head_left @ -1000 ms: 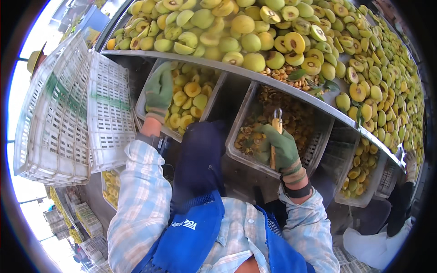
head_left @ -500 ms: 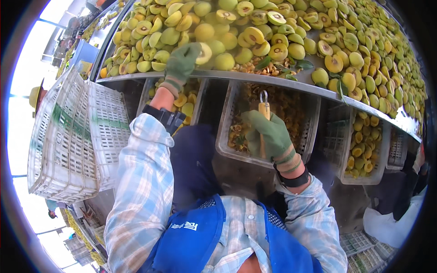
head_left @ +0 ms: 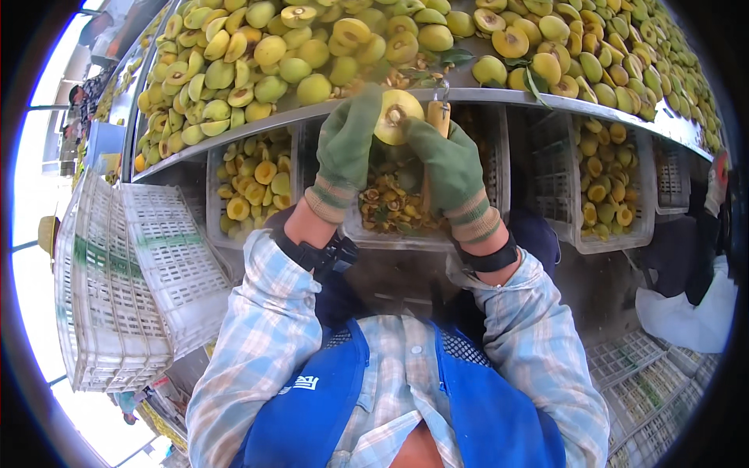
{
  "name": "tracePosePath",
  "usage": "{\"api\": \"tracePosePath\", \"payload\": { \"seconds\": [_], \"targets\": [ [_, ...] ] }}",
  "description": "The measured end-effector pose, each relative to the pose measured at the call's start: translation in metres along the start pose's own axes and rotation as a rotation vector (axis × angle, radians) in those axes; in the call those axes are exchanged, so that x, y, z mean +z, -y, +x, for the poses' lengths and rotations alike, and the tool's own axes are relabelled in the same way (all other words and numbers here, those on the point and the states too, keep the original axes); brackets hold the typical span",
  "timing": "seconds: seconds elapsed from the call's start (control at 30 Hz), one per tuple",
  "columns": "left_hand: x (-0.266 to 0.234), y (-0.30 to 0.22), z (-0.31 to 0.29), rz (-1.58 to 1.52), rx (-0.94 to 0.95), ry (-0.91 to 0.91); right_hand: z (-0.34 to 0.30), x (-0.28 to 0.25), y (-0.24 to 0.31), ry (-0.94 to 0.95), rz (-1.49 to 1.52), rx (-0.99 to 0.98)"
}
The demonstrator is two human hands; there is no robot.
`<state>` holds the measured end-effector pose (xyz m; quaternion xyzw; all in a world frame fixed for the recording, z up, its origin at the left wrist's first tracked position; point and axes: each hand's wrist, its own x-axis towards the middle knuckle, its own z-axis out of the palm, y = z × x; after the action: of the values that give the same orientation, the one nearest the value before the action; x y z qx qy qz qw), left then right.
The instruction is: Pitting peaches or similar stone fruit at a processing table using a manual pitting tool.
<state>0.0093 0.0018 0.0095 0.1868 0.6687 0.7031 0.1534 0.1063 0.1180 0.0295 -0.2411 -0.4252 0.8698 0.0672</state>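
Observation:
Gripped in the green-gloved fingers of my left hand (head_left: 349, 144) is a halved yellow-green stone fruit (head_left: 402, 100), its cut face and brown centre showing. My right hand (head_left: 452, 164), also gloved in green, is closed round a wooden-handled tool (head_left: 438, 117) with a small metal loop at its top end. The loop points up, away from the fruit, while the right thumb and fingertips touch the fruit's cut face. Below both hands stands a crate (head_left: 402, 240) of brown-yellow pits and scraps. The fruit is just in front of the metal table edge (head_left: 289, 117).
Whole and halved fruit (head_left: 296, 70) cover the metal table beyond. Crates of fruit halves stand under it on the left (head_left: 222, 240) and right (head_left: 616, 242). White stacked crates (head_left: 109, 288) rise at my left; more crates (head_left: 644, 382) lie at lower right. Another person's gloved hand (head_left: 716, 183) shows at far right.
My left hand has come back from the fruit pile with the fruit half, meeting my right hand. The right hand, still holding the tool, has moved up and left, and the view has shifted.

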Motion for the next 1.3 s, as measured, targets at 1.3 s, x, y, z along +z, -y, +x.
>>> {"api": "tracePosePath", "payload": {
  "seconds": [1.3],
  "targets": [
    [0.007, 0.013, -0.005, -0.294, -0.133, 0.011, -0.004, 0.0, -0.03, 0.181, -0.977, -0.116]
  ]
}}
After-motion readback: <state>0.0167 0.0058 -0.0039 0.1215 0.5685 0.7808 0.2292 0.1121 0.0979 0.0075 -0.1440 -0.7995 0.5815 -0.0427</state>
